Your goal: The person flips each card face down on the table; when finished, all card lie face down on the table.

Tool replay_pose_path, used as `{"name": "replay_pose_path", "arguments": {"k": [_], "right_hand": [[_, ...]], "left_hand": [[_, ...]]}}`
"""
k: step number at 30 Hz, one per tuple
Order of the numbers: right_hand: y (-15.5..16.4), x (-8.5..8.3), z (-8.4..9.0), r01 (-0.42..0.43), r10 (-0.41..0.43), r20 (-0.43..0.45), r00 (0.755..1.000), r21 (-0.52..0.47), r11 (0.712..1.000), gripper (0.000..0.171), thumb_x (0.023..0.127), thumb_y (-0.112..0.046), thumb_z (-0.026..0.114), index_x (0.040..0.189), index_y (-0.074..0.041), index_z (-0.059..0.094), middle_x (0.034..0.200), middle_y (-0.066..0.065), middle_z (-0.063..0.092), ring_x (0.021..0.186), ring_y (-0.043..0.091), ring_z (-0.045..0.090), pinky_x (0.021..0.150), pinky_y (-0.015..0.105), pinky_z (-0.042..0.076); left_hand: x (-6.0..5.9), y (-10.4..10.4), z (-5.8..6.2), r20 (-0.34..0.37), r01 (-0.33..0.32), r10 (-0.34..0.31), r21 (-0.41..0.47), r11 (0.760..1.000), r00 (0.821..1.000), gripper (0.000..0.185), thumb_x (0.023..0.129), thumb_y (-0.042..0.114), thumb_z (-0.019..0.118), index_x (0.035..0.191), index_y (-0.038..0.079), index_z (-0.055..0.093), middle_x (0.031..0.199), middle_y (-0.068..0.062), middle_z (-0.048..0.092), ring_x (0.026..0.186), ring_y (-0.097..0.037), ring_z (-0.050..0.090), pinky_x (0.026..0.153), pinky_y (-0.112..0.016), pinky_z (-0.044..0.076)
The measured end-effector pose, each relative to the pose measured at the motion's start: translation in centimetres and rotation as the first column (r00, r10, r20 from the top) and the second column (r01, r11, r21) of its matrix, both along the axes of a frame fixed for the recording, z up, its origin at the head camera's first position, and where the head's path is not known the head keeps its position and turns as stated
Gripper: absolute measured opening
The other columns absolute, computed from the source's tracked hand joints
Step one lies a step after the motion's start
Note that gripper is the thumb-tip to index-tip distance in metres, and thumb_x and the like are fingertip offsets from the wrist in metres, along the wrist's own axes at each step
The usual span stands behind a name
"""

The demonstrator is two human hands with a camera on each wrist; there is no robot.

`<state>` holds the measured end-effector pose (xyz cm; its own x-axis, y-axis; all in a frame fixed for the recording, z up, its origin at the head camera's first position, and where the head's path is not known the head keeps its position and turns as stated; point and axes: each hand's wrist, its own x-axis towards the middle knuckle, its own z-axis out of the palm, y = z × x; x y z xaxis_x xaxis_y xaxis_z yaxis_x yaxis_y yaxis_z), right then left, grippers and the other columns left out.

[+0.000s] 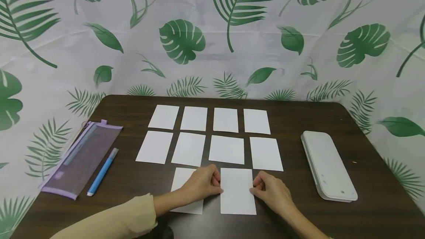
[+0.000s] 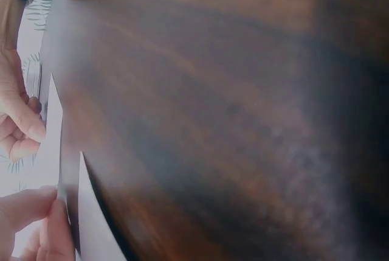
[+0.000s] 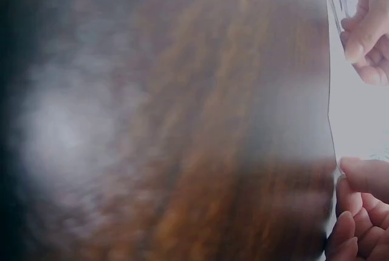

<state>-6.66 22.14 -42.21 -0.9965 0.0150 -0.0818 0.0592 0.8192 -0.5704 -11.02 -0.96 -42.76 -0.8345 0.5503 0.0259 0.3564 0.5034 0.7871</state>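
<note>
A blank white card (image 1: 238, 191) lies at the near side of the dark table, between the two hands. Its left edge is pinched by the left hand (image 1: 202, 183), whose thumb and finger also show at the edge in the left wrist view (image 2: 36, 218). On the opposite edge the right hand (image 1: 273, 193) pinches the card between thumb and curled fingers, seen up close in the right wrist view (image 3: 364, 206). Under the left forearm and hand, a second white card (image 1: 190, 208) is partly hidden.
Several more white cards (image 1: 227, 149) lie in two rows farther back. To the left are a purple mesh zip pouch (image 1: 89, 163) and a blue marker (image 1: 103, 172). A white case (image 1: 328, 165) lies on the right. Leaf-printed cloth (image 1: 206, 69) hangs behind the table (image 1: 289, 121).
</note>
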Motion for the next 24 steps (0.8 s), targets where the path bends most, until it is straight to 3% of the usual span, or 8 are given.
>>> {"name": "replay_pose_path", "arguments": {"k": [10, 18, 24], "right_hand": [[0.2, 0.2, -0.1, -0.02, 0.02, 0.008, 1.0, 0.042, 0.999, 0.024, 0.072, -0.014, 0.079, 0.075, -0.019, 0.056, 0.063, -0.01, 0.049, 0.056, 0.006, 0.042, 0.048, 0.023, 0.033], [0.8, 0.0, -0.1, -0.083, 0.083, 0.001, 0.997, 0.073, 0.994, 0.027, 0.069, -0.017, 0.082, 0.076, -0.019, 0.056, 0.06, -0.01, 0.045, 0.052, 0.004, 0.038, 0.046, 0.021, 0.03], [1.6, -0.7, -0.1, -0.13, 0.13, -0.006, 0.991, 0.019, 0.991, 0.028, 0.071, -0.02, 0.081, 0.08, -0.016, 0.055, 0.06, -0.01, 0.045, 0.051, 0.002, 0.038, 0.046, 0.02, 0.031]], "left_hand": [[-0.3, 0.1, 0.2, -0.049, 0.062, -0.065, -0.058, 0.996, 0.997, 0.024, 0.072, 0.007, 0.079, 0.085, 0.005, 0.058, 0.066, 0.006, 0.061, 0.058, 0.003, 0.05, 0.057, -0.015, 0.043], [-0.6, 0.1, 0.3, -0.077, 0.086, -0.096, -0.116, 0.989, 0.992, 0.027, 0.072, 0.01, 0.08, 0.087, 0.004, 0.059, 0.065, 0.005, 0.061, 0.057, 0.002, 0.049, 0.055, -0.016, 0.042], [-1.3, 0.2, 0.7, -0.05, 0.108, -0.114, -0.116, 0.987, 0.992, 0.027, 0.074, 0.014, 0.079, 0.089, 0.003, 0.059, 0.065, 0.005, 0.06, 0.054, 0.002, 0.046, 0.05, -0.015, 0.04]]}}
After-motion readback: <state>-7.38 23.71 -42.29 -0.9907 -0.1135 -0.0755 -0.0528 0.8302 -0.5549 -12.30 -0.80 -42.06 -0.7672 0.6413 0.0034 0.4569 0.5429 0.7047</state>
